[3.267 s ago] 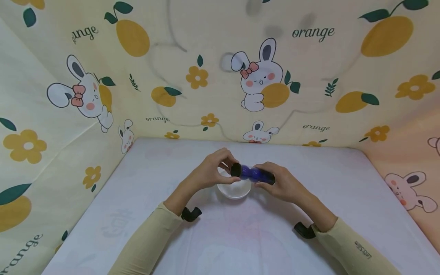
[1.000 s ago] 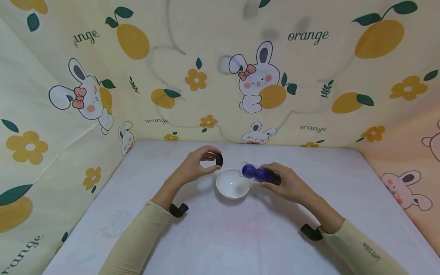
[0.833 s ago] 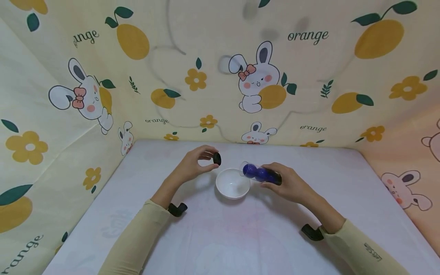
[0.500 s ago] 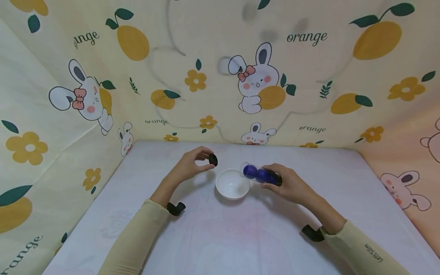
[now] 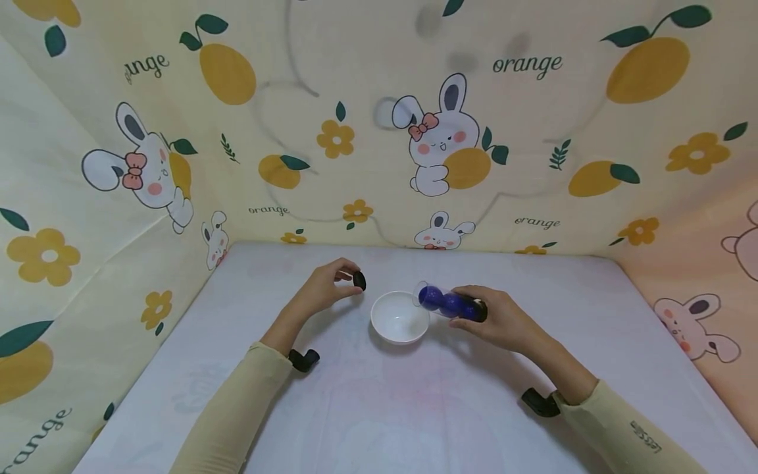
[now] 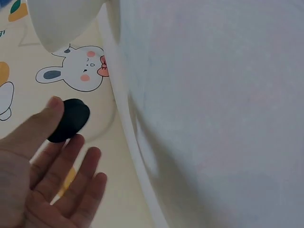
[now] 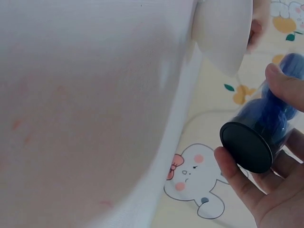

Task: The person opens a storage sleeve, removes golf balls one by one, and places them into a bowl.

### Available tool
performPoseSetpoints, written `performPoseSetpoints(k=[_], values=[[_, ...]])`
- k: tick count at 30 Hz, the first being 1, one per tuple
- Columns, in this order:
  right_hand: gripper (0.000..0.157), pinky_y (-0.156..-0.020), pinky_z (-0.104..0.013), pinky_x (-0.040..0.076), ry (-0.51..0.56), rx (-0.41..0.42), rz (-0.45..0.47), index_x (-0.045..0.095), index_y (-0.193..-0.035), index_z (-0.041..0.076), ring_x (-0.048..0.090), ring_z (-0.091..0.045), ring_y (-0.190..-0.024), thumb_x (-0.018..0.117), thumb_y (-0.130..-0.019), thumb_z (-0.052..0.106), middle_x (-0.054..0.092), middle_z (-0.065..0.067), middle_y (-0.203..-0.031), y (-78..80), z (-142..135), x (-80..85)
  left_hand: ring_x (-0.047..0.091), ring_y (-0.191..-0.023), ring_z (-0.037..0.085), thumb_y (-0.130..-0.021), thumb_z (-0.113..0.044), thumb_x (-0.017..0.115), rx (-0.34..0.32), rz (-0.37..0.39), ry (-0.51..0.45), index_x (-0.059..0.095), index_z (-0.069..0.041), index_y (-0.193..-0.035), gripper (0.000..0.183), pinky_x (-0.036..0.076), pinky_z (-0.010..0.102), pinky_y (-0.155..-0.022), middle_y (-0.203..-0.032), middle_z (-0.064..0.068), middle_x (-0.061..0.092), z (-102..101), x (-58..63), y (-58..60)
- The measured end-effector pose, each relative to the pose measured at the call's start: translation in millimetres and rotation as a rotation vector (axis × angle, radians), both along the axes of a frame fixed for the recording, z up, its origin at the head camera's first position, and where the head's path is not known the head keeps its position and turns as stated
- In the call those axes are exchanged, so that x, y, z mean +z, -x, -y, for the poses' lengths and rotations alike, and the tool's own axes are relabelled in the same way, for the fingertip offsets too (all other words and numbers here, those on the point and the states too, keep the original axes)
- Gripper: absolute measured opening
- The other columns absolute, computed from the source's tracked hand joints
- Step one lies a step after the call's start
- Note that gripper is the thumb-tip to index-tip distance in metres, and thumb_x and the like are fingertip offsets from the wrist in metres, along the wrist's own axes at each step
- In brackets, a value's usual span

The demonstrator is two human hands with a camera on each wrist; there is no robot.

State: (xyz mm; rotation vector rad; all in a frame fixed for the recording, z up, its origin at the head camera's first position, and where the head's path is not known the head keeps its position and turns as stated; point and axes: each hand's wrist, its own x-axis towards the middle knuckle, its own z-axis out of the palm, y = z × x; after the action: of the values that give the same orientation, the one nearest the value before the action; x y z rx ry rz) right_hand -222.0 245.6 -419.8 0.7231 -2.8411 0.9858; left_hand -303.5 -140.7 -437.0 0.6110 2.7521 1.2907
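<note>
My left hand (image 5: 324, 288) pinches a round black cap (image 5: 359, 281) between thumb and fingertips, left of and behind a white bowl (image 5: 399, 317). In the left wrist view the cap (image 6: 70, 120) shows its flat dark face, and the other fingers are spread. My right hand (image 5: 500, 319) grips a clear tube (image 5: 451, 304) of blue balls, tilted so that its uncapped end overlaps the bowl's right rim in the head view. The right wrist view shows the tube's black base (image 7: 247, 147) by my fingers. The balls sit inside the tube, and the bowl holds nothing.
The bowl stands on a table with a pale cloth (image 5: 379, 408). A cream sheet (image 5: 355, 59) printed with rabbits and oranges rises behind and at both sides. Each wrist carries a small black camera mount (image 5: 304, 360).
The black cap has come off the tube and moved left in my left hand, sinking a little lately. My right hand has shifted slightly right with the tube.
</note>
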Motion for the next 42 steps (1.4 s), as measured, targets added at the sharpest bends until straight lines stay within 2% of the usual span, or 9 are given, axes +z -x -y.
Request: performPoseSetpoints(k=[7,13,25,33,38,42], values=[[0.062,-0.101,-0.059,0.058,0.002,-0.006,0.0,0.066,-0.142,0.006,0.066,-0.043,-0.125,0.089,-0.091,0.032,0.066,-0.021,-0.143,-0.5,0.1,-1.3,0.066,-0.128,0.035,-0.095,-0.019,0.085,0.046,0.044,0.039,0.066,-0.009,-0.133,0.043,0.055,0.052,-0.106,-0.133,0.01,0.071,1.0,-3.3,0.4],[0.062,-0.098,-0.058,0.06,0.009,-0.007,-0.001,0.066,-0.141,0.006,0.067,-0.041,-0.122,0.089,-0.091,0.036,0.067,-0.02,-0.141,-0.7,-0.7,-2.3,0.067,-0.127,0.035,-0.096,-0.019,0.084,0.05,0.074,0.063,0.066,-0.006,-0.132,0.042,0.058,0.049,-0.101,-0.133,0.013,0.071,2.2,-4.4,2.2],[0.062,-0.099,-0.058,0.06,0.007,-0.011,-0.01,0.067,-0.14,0.006,0.067,-0.04,-0.123,0.089,-0.091,0.036,0.067,-0.02,-0.141,-1.3,-1.2,-0.8,0.064,-0.131,0.037,-0.096,-0.019,0.085,0.066,0.122,0.11,0.066,-0.005,-0.133,0.044,0.058,0.048,-0.101,-0.134,0.014,0.07,3.5,-4.6,3.1],[0.062,-0.1,-0.058,0.059,0.008,-0.012,-0.004,0.067,-0.14,0.006,0.067,-0.04,-0.124,0.089,-0.091,0.036,0.067,-0.019,-0.142,-1.1,-2.0,-0.6,0.064,-0.13,0.038,-0.096,-0.02,0.084,0.086,0.124,0.163,0.066,-0.006,-0.132,0.042,0.055,0.052,-0.106,-0.133,0.015,0.071,6.1,-6.3,5.3],[0.06,-0.1,-0.058,0.059,-0.022,-0.021,-0.031,0.068,-0.139,0.007,0.068,-0.04,-0.123,0.09,-0.091,0.034,0.068,-0.018,-0.141,-0.8,-1.5,-1.1,0.064,-0.13,0.036,-0.097,-0.022,0.083,0.096,0.12,0.199,0.067,-0.007,-0.132,0.042,0.053,0.053,-0.107,-0.134,0.014,0.072,7.8,-6.7,4.7],[0.061,-0.102,-0.06,0.057,-0.049,-0.034,-0.049,0.068,-0.14,0.008,0.067,-0.041,-0.125,0.089,-0.091,0.038,0.068,-0.018,-0.141,-1.1,-1.1,0.0,0.063,-0.131,0.035,-0.099,-0.023,0.081,0.103,0.117,0.232,0.067,-0.007,-0.135,0.042,0.052,0.055,-0.108,-0.137,0.012,0.071,7.5,-4.7,3.7]])
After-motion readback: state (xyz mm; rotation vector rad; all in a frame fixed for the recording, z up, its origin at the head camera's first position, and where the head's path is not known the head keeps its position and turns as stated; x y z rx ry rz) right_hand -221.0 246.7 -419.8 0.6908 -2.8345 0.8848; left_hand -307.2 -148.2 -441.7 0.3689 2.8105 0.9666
